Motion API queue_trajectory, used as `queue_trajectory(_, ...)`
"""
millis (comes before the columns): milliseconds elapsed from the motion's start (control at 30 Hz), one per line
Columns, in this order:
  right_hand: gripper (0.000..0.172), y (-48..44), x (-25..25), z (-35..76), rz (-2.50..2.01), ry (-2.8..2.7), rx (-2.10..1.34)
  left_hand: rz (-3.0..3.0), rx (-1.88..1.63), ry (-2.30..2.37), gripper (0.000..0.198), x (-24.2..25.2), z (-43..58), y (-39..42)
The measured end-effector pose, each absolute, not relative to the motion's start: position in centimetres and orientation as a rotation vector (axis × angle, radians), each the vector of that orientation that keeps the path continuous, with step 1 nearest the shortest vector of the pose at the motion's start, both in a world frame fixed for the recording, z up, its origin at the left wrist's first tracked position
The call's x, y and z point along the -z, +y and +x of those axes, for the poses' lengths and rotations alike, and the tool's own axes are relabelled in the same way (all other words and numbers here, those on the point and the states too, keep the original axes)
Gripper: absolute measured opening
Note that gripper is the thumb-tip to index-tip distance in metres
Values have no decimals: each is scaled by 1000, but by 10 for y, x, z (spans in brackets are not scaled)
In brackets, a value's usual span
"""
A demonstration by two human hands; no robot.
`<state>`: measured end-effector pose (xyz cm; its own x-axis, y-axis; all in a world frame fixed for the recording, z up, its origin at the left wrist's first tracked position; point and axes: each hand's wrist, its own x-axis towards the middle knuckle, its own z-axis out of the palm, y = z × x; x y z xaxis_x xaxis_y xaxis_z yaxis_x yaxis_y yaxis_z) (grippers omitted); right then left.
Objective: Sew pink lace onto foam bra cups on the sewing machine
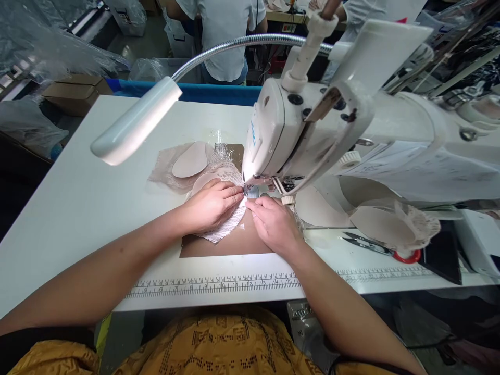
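My left hand (213,204) lies flat, fingers together, pressing a piece of white lace fabric (226,227) on the sewing table, fingertips near the presser foot (249,190) of a white sewing machine (297,130). My right hand (274,222) rests on the right side of the same lace piece, fingers curled down onto it, index finger pointing toward the needle. A beige foam cup (203,182) peeks from under the lace by my left hand.
More lace and a beige cup (190,159) lie behind the needle. Finished cups (380,223) and thread snips (367,244) sit right of the machine. A gooseneck lamp (136,121) hangs over the table (78,198). A ruler strip (219,285) runs along the front edge. A person stands beyond the table.
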<state>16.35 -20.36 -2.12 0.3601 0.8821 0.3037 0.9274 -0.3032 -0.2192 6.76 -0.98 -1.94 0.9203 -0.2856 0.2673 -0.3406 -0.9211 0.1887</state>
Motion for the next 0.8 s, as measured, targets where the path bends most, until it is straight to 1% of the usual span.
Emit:
queue_trajectory(233, 36, -200, 25, 164, -2329, -1554, 142, 2922, -281, -412, 43, 18, 67, -7)
queue_trajectory(500, 36, -202, 22, 165, -2298, -1510, 73, 2976, -187, -403, 54, 13, 59, -5)
queue_trajectory(667, 35, -205, 21, 165, -2245, -1526, 53, 2861, -228, -501, 49, 8, 55, -3)
queue_trajectory(800, 34, -207, 22, 165, -2233, -1529, 58, 2820, -269, -517, 38, 6, 54, -5)
